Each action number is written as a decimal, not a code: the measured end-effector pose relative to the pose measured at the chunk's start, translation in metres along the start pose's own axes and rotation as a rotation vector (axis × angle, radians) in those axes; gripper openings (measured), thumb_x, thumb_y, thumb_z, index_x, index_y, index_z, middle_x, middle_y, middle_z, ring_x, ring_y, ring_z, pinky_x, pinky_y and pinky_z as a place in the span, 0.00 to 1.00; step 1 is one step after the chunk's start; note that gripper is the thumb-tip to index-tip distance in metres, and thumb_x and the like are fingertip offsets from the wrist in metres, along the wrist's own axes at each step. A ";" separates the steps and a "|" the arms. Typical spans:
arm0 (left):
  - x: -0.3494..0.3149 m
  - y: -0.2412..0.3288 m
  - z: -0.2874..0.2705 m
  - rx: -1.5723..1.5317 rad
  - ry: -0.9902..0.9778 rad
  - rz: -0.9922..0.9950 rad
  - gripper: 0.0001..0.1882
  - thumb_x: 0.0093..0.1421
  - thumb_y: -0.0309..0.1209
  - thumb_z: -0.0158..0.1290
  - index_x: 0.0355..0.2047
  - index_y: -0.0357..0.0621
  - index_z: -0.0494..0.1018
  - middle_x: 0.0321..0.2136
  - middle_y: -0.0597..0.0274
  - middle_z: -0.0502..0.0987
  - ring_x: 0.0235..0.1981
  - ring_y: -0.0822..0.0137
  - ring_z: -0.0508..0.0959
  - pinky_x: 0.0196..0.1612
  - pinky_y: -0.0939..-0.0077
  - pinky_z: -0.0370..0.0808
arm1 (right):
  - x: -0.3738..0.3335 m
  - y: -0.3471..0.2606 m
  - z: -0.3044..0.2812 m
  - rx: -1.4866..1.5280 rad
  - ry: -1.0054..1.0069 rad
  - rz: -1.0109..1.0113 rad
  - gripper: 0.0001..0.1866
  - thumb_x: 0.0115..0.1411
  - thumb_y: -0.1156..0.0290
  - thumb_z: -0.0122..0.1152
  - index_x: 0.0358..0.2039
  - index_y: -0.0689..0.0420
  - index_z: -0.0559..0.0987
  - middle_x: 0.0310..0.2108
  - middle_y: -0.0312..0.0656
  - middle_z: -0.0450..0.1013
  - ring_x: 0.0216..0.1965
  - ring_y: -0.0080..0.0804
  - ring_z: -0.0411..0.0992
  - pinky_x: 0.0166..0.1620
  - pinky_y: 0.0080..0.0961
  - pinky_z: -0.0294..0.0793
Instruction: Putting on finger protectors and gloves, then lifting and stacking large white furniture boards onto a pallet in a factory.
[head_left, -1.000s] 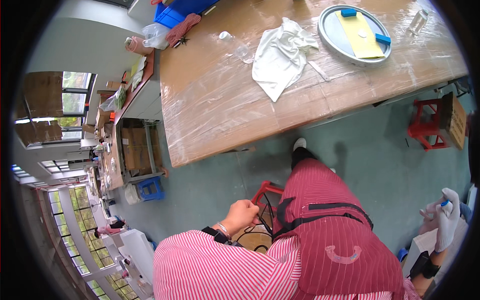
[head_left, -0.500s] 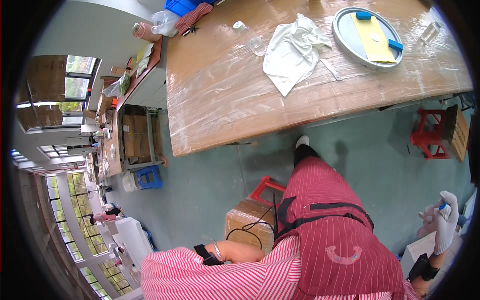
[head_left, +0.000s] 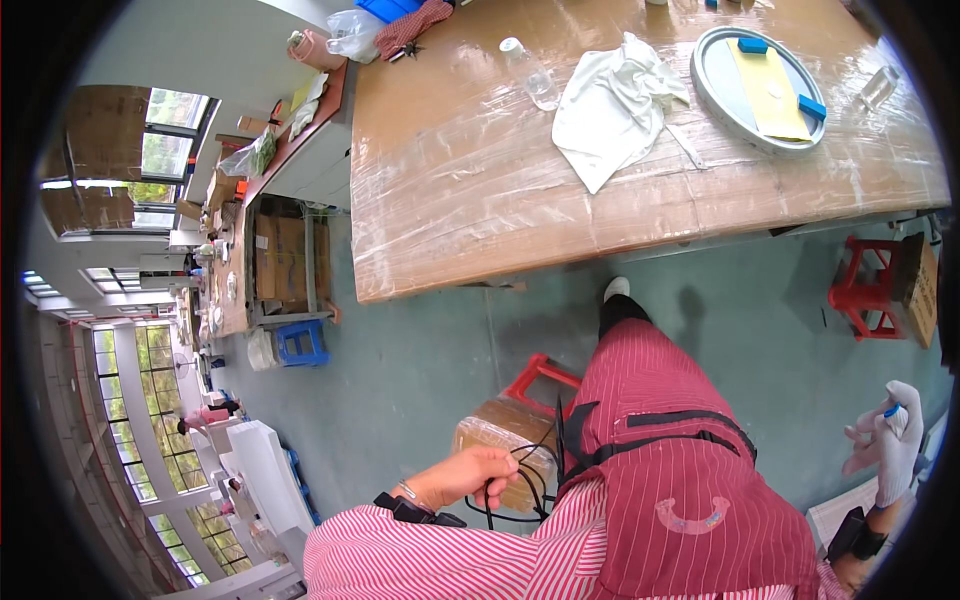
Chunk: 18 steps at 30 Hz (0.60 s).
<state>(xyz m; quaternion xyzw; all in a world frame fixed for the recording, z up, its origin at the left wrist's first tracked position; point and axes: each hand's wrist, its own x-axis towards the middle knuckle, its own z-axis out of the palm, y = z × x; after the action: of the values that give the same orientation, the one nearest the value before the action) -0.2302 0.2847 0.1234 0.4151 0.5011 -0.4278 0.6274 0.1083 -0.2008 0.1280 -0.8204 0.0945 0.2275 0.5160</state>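
Note:
My left hand (head_left: 472, 476) is bare and closed in a pinch around a loop of black cable (head_left: 522, 470). The cable hangs beside the apron (head_left: 640, 400), above a stool topped with a tape-wrapped cardboard box (head_left: 495, 425). Out at the lower right, my right hand (head_left: 888, 440) wears a white glove. Its fingers are bent around a small blue object (head_left: 892, 411), too small to name. Dark bands with black boxes sit on both wrists.
A film-wrapped table (head_left: 450, 200) spans the far side. On it lie a white cloth (head_left: 620, 115), a clear bottle (head_left: 530, 75) and a round grey turntable (head_left: 705, 95) with a yellow sheet. Red stool (head_left: 862, 290) and carton (head_left: 915, 290) stand right; a blue stool (head_left: 302, 343) left.
My left hand has come out from beside my body and now grips the black cable, lifting a loop of it. The right hand keeps its small blue object. The view has shifted slightly.

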 end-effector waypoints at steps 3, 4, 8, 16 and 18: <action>0.000 -0.011 -0.004 -0.059 -0.045 0.054 0.15 0.71 0.39 0.47 0.33 0.42 0.75 0.19 0.69 0.74 0.21 0.74 0.78 0.23 0.82 0.71 | 0.005 -0.004 0.001 -0.010 -0.037 0.017 0.26 0.59 0.89 0.42 0.57 0.54 0.67 0.36 0.38 0.67 0.33 0.28 0.73 0.43 0.38 0.86; 0.000 -0.016 -0.005 -0.068 -0.076 0.067 0.16 0.72 0.39 0.47 0.34 0.41 0.76 0.20 0.68 0.76 0.22 0.74 0.78 0.24 0.82 0.71 | 0.005 -0.006 0.002 -0.011 -0.032 0.017 0.26 0.59 0.89 0.42 0.57 0.54 0.67 0.36 0.38 0.67 0.33 0.28 0.73 0.43 0.38 0.86; 0.005 -0.034 0.000 -0.122 -0.312 0.040 0.17 0.72 0.38 0.45 0.40 0.38 0.78 0.28 0.61 0.81 0.30 0.70 0.81 0.28 0.81 0.75 | 0.006 -0.013 0.007 -0.013 -0.095 0.045 0.26 0.59 0.88 0.42 0.57 0.53 0.67 0.36 0.39 0.68 0.31 0.29 0.74 0.42 0.38 0.86; 0.057 -0.071 0.048 0.445 -0.241 -0.014 0.17 0.67 0.45 0.54 0.39 0.44 0.82 0.29 0.68 0.82 0.37 0.72 0.79 0.41 0.78 0.75 | 0.003 -0.009 0.021 -0.031 -0.023 -0.014 0.23 0.62 0.86 0.42 0.57 0.55 0.65 0.33 0.41 0.68 0.25 0.31 0.74 0.40 0.40 0.86; 0.057 -0.077 0.041 0.515 -0.323 -0.033 0.17 0.66 0.45 0.54 0.39 0.44 0.82 0.29 0.68 0.81 0.36 0.72 0.79 0.40 0.77 0.74 | 0.003 -0.009 0.021 -0.048 -0.050 0.014 0.23 0.62 0.85 0.43 0.57 0.54 0.65 0.33 0.41 0.68 0.26 0.31 0.74 0.40 0.40 0.86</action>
<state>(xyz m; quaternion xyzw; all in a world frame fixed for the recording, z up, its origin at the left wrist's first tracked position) -0.2844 0.2165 0.0663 0.4788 0.2768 -0.6113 0.5661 0.1091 -0.1779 0.1263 -0.8258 0.0821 0.2538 0.4969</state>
